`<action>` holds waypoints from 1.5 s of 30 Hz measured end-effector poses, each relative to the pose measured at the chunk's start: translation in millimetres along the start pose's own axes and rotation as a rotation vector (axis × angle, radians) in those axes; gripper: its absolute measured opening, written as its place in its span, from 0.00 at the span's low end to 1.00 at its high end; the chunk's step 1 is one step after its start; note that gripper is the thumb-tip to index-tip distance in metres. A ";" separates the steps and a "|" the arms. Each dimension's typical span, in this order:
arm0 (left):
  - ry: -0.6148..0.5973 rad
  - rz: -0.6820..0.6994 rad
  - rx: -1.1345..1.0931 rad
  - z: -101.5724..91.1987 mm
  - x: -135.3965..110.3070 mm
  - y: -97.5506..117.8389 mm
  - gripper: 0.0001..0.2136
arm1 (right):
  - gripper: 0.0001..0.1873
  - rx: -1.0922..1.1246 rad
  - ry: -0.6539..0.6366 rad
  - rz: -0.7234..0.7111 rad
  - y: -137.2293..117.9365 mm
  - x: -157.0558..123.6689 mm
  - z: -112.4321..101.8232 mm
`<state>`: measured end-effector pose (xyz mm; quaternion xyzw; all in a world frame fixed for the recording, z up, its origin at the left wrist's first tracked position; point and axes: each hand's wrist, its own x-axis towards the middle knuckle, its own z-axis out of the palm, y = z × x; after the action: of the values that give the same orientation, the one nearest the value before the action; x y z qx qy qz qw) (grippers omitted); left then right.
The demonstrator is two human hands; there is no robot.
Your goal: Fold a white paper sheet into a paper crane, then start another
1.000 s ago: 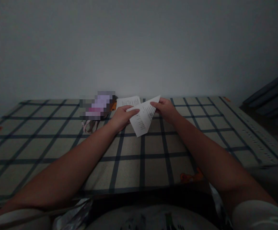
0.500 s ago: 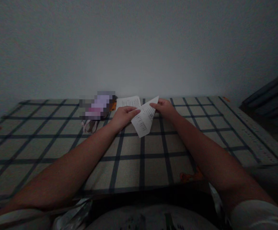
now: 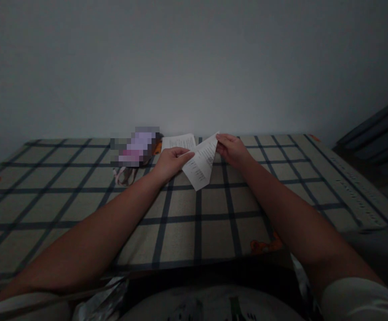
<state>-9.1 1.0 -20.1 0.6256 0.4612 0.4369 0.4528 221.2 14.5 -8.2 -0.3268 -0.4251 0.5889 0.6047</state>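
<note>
A printed sheet [image 3: 199,167] is at the centre of the frame, above the checked cloth [image 3: 180,243], with one corner pointing down and another raised toward the right. The left hand [image 3: 170,165], left of centre, has its thumb laid flat over the sheet's near face and its fingers largely behind; the grip is closed on the paper. The right hand [image 3: 233,150], right of centre, pinches the raised upper-right corner between thumb and fingertips, with no evident gap. The sheet's slanting edges suggest that it is partly folded; whether the layers are creased cannot be determined in this light. The step in hand is judged to be shaping or folding the sheet between both hands. The next move would call for a steady left thumb while the right fingers align the corner and press along the edge; a loose pinch could let the layers slip. Further printed paper [image 3: 180,141] lies behind the left hand, at upper centre, and a pixelated purple item [image 3: 140,145] lies left of it, its details obscured.
</note>
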 end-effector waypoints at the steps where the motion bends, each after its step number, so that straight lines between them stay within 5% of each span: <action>1: -0.004 0.002 -0.002 0.1 -0.2 0.2 0.22 | 0.19 0.012 0.013 0.002 -0.5 0.5 -0.2; 24: -0.014 0.037 0.133 1.0 -5.8 10.2 0.17 | 0.05 0.004 0.158 0.007 -8.2 -3.3 8.0; 45: -0.042 0.023 0.093 1.9 -9.1 14.3 0.15 | 0.10 -0.017 0.148 -0.033 -7.0 -2.7 8.3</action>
<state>-6.4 -10.6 -7.8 0.6603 0.4643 0.4068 0.4277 217.0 10.2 1.3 -0.3676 -0.3896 0.5496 0.6411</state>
